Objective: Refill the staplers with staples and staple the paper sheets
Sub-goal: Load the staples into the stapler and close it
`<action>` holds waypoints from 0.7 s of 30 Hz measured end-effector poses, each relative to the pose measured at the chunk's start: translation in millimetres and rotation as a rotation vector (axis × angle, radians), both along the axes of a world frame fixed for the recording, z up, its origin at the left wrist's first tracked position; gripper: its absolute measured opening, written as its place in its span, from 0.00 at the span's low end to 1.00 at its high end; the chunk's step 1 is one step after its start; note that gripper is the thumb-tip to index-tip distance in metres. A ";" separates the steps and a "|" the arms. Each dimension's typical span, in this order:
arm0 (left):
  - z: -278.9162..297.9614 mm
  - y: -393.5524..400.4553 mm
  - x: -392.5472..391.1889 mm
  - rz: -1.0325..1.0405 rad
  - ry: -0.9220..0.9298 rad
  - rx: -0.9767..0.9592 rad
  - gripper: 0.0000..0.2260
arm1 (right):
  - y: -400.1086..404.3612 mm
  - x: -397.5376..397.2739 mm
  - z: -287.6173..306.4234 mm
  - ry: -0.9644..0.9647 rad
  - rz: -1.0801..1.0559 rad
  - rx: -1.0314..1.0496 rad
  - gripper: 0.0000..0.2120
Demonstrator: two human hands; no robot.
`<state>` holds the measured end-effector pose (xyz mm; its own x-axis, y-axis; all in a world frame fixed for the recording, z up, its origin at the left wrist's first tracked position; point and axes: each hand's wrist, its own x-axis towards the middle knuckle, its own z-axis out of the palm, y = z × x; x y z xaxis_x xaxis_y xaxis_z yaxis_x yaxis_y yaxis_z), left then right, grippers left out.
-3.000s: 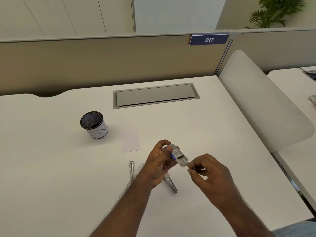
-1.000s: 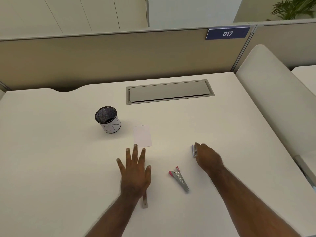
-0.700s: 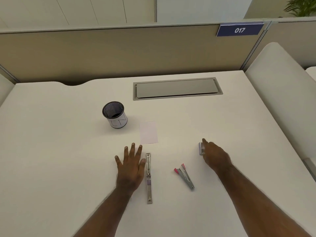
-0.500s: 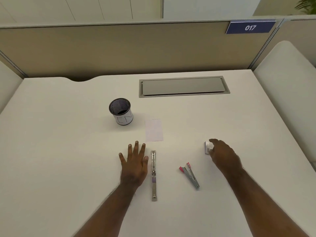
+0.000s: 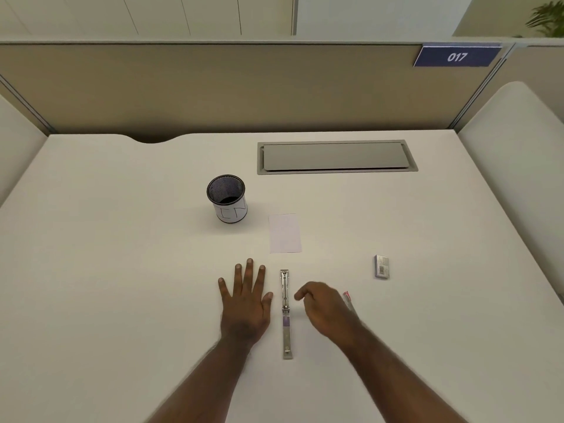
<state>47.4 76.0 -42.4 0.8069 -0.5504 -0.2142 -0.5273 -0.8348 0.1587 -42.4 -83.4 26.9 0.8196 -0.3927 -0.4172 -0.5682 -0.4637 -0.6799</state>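
Observation:
A silver stapler (image 5: pixel 286 312) lies unfolded flat and lengthwise on the white desk (image 5: pixel 122 270). My left hand (image 5: pixel 245 300) rests flat on the desk just left of it, fingers spread. My right hand (image 5: pixel 323 309) hovers just right of it with loosely curled fingers, holding nothing. A second stapler with pink tips (image 5: pixel 347 299) lies behind my right hand, mostly hidden by it. A small staple box (image 5: pixel 381 266) lies farther right. A small white paper sheet (image 5: pixel 285 233) lies beyond the silver stapler.
A black mesh pen cup (image 5: pixel 227 198) with a white label stands left of the paper. A grey cable hatch (image 5: pixel 335 156) is set into the desk at the back. Beige partitions enclose the desk behind and at both sides.
My right hand let go of the staple box, left it on the desk and moved left toward the silver stapler, covering the pink-tipped one. My left hand slid off the silver stapler to its left.

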 end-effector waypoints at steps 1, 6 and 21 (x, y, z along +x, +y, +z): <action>0.0 0.5 0.3 -0.003 0.000 0.001 0.27 | 7.7 3.4 -1.8 0.024 0.000 -0.014 0.12; -0.4 -0.7 3.1 -0.001 0.011 -0.010 0.27 | 32.7 1.2 -8.3 0.084 -0.037 -0.129 0.19; 11.1 -8.2 -6.9 0.159 0.070 -0.616 0.16 | 27.2 0.1 -20.7 -0.071 0.292 -0.502 0.08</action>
<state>40.5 67.7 -31.3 0.8843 -0.4644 0.0485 -0.3759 -0.6464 0.6640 -42.2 -56.2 6.2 0.9427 -0.2821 -0.1780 -0.3297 -0.8694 -0.3680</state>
